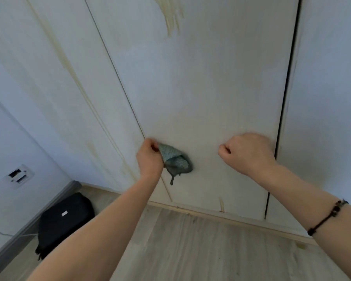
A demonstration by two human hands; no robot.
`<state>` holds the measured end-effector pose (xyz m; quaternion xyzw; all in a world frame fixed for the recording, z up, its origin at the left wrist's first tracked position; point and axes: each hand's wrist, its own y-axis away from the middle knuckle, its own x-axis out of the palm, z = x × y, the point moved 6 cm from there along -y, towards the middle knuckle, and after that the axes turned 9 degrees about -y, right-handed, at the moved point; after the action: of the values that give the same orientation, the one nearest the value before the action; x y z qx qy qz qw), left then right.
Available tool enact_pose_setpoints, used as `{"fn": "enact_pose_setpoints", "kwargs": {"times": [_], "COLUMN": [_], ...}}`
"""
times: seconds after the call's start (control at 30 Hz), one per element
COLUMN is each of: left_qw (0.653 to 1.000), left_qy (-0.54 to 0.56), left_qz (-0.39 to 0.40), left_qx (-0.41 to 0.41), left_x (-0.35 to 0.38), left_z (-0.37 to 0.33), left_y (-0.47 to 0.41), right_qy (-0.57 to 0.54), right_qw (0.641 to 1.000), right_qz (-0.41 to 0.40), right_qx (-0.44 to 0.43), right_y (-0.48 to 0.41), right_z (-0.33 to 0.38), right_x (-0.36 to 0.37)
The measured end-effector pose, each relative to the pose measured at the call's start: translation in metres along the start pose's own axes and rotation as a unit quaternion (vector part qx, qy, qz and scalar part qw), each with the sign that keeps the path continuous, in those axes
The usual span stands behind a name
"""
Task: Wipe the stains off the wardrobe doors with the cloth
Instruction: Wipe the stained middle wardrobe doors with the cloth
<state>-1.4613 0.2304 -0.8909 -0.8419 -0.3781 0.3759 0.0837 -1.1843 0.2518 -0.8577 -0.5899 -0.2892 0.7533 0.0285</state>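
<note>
left hand [149,158] grips bunched cloth [175,159] against centre wardrobe door [201,88] (yellow stain [171,15] top centre); right hand [246,152] fisted, empty; black bag [65,220] lower left.

Both forearms are bare, with no sleeves in view. The right forearm carries a thin black cord bracelet [327,217] strung with a few small dark beads, sitting well back from the wrist. The left hand [149,159] and right hand [246,153] wear no gloves or rings.

Bag [66,218] on floor [190,250], left of wardrobe doors [201,88].
</note>
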Motion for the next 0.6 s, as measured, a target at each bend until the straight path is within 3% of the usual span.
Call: {"fn": "enact_pose_setpoints", "kwargs": {"times": [0.13,0.2,0.33,0.47,0.6], "left_qw": [0.991,0.991,0.999,0.982,0.997], "left_qy": [0.103,0.095,0.003,-0.068,-0.006], "left_qz": [-0.07,-0.07,0.034,0.156,0.073], "left_qx": [0.045,0.061,0.038,-0.08,0.0], "left_x": [-0.037,-0.032,0.016,0.049,0.015], "left_z": [-0.059,-0.067,-0.013,0.046,-0.012], "left_y": [-0.03,-0.028,0.005,0.012,-0.001], "right_qy": [-0.002,0.009,0.025,0.037,0.028], "right_qw": [1.0,1.0,1.0,0.999,0.999], "right_qz": [-0.002,-0.003,-0.006,0.002,-0.013], "right_qx": [-0.006,-0.009,-0.011,0.0,0.014], "right_y": [0.002,0.001,0.003,0.005,0.002], "right_z": [-0.001,-0.001,-0.001,-0.001,0.0], "right_x": [0.003,0.004,0.005,0.006,0.003]}}
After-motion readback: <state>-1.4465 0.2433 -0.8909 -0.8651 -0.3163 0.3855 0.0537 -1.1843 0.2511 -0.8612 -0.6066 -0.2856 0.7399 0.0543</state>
